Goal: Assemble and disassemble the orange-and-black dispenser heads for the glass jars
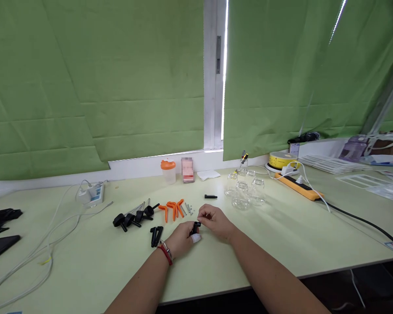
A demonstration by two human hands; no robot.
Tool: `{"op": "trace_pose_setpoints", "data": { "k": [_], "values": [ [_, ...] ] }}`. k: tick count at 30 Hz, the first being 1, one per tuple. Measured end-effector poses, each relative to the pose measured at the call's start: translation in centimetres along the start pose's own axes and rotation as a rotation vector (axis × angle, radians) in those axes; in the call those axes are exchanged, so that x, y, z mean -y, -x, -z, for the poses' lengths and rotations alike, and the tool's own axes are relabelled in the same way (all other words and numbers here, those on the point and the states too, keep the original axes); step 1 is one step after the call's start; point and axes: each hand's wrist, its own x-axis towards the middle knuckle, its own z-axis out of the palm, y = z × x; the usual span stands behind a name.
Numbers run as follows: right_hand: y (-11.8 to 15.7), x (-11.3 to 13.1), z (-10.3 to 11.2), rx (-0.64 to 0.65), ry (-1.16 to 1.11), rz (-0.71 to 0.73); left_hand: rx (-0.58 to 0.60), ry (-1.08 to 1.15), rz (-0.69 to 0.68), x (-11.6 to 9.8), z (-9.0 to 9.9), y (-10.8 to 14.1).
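My left hand (180, 240) is closed around a small black plastic part (195, 226), its thumb wrapped in white. Just right of it, my right hand (218, 221) pinches at the part's upper end; whatever its fingertips hold is hidden. Two black plastic pieces (156, 236) lie beside my left wrist. Farther left rest several black round-headed parts with metal rods (130, 219). Several orange lever-shaped pieces (172, 209) sit beyond my hands, beside small metal screws (187, 209). A single black ridged piece (211, 196) lies farther back.
Several clear glass jars (241, 200) stand at the right, near an orange power strip (299, 186) and a yellow round container (282, 159). An orange-lidded cup (168, 172) is by the wall. White cables (49, 240) and a black flat device (1, 248) lie left.
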Motion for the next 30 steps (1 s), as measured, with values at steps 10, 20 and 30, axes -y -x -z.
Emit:
{"op": "trace_pose_setpoints", "data": {
  "k": [10,20,30],
  "values": [
    [0.15,0.8,-0.26,0.031,-0.194,-0.016,0.001,-0.004,-0.001,0.21,-0.15,-0.1],
    [0.2,0.52,-0.55,0.073,-0.169,-0.043,-0.013,-0.029,-0.021,0.46,-0.26,-0.16],
    [0.28,0.67,-0.65,0.08,-0.207,-0.083,-0.005,-0.029,-0.024,0.66,-0.28,-0.23]
  ]
}}
